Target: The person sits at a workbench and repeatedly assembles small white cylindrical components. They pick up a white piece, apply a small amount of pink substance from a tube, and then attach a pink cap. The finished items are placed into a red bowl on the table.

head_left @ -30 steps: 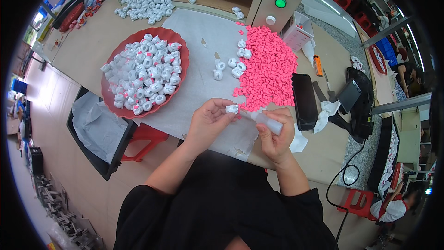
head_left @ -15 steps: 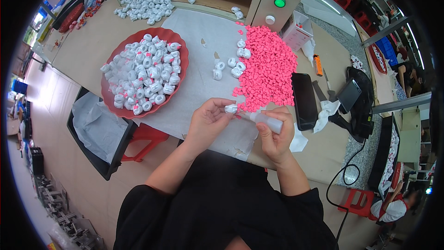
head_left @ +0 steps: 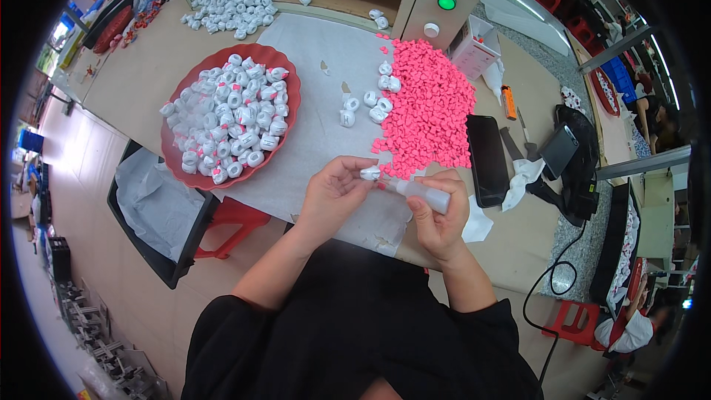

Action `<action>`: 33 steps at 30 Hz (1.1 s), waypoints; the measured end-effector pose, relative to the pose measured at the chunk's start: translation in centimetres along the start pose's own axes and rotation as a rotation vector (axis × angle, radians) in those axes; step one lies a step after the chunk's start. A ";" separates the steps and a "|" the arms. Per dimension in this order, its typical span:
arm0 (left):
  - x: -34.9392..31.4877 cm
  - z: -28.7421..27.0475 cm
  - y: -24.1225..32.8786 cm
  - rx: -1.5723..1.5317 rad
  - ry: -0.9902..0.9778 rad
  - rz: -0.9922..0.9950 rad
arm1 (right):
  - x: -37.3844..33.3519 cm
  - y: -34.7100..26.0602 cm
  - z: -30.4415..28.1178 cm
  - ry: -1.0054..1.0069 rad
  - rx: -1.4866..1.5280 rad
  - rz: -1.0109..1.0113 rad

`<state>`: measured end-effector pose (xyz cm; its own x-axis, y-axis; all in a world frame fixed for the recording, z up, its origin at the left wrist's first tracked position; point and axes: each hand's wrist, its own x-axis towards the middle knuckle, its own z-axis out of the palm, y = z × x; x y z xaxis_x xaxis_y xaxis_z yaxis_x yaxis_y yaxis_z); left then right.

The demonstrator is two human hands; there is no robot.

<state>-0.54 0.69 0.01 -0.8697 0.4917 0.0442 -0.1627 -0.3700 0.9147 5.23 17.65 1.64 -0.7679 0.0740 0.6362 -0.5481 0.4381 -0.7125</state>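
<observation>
My left hand [head_left: 333, 191] pinches a small white rounded piece [head_left: 369, 173] between thumb and fingertips, just in front of a heap of small pink pieces [head_left: 433, 104]. In my right hand [head_left: 442, 228] is a translucent squeeze bottle [head_left: 427, 195], tilted with its narrow tip pointing left, close to the white piece. A bit of pink shows by the tip; whether they touch I cannot tell. Several loose white pieces [head_left: 347, 118] lie along the heap's left side. To the left stands a red scalloped bowl [head_left: 295, 96] filled with white pieces, some bearing pink bits.
White sheeting [head_left: 300, 52] covers the table's middle. At the back, a cabinet [head_left: 418, 11] with red and green lights holds more white pieces. A black phone [head_left: 486, 163], an orange lighter [head_left: 509, 103] and a white box [head_left: 474, 48] are to the right. A black tray [head_left: 176, 267] sits lower left.
The bottle in my right hand has shifted very slightly left, its tip a little lower beside the white piece. My left hand stays almost where it was.
</observation>
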 end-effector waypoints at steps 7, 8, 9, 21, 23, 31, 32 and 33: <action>-0.1 0.1 0.1 -0.009 0.034 0.018 | 1.7 -0.3 -1.5 0.359 0.981 0.658; 0.0 0.1 0.1 -0.014 0.042 0.018 | 1.9 -0.4 -1.6 0.326 0.974 0.710; 0.0 0.0 0.2 -0.020 0.050 0.018 | 2.3 -0.7 -1.6 0.292 0.967 0.762; 0.0 -1.7 -0.1 -0.320 0.188 0.030 | 2.4 0.0 -2.5 -0.202 0.095 0.481; 0.0 -1.7 -0.1 -0.343 0.188 0.039 | 2.3 0.3 -1.7 -0.271 -0.113 0.426; 0.0 -1.9 -0.2 -0.414 0.207 0.062 | 2.4 0.0 2.7 -0.319 -0.529 0.404; 0.0 -1.9 -0.3 -0.412 0.202 0.065 | 2.4 0.1 2.9 -0.330 -0.548 0.416; 0.0 -2.0 -0.4 -0.409 0.195 0.067 | 2.4 0.2 3.0 -0.341 -0.566 0.428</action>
<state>-1.41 -0.71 -1.12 -0.9497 0.3127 -0.0145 -0.2395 -0.6960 0.6770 2.32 15.26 2.17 -0.9836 0.1002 0.1497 -0.0003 0.8301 -0.5576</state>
